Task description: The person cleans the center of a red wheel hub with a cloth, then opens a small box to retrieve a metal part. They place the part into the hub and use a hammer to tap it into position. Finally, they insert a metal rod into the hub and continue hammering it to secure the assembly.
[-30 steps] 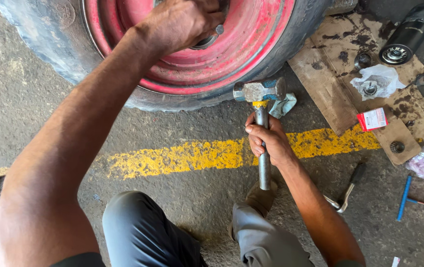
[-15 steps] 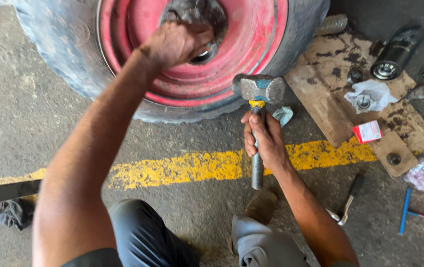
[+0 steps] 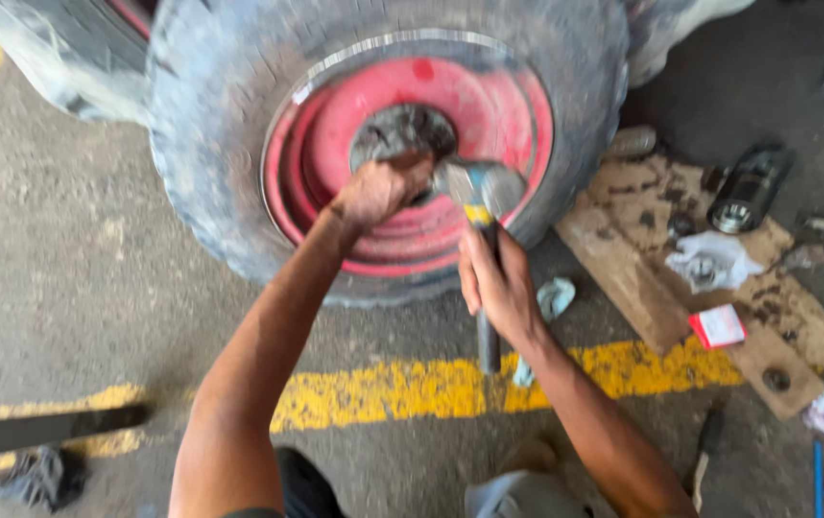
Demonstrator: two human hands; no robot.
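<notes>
Left hand (image 3: 381,188): closed in a fist at the hub (image 3: 402,134) of the red wheel rim (image 3: 517,115), gripping something there; what it grips is hidden by the fingers and by blur.
Right hand (image 3: 500,283): wrapped tight around the middle of the hammer handle, thumb side up.
Hammer (image 3: 479,192): steel head raised level with the lower hub, touching or just beside the left fist; the handle runs down through the right hand to the yellow floor line (image 3: 383,388).
Wheel: large worn tyre (image 3: 210,192) standing upright on the concrete floor (image 3: 57,288), rim facing the person.
Right of the wheel: a flattened cardboard sheet (image 3: 642,259) bearing a small red-and-white box (image 3: 717,326), a crumpled white rag (image 3: 714,259) and a dark cylindrical part (image 3: 748,192).
Doing it well: as I judge it, the head sits very near the left knuckles, so short controlled blows, landing square on the held piece, suit better than full swings. Keeping the left fingers low and behind the struck face lowers the risk of a glancing hit.
</notes>
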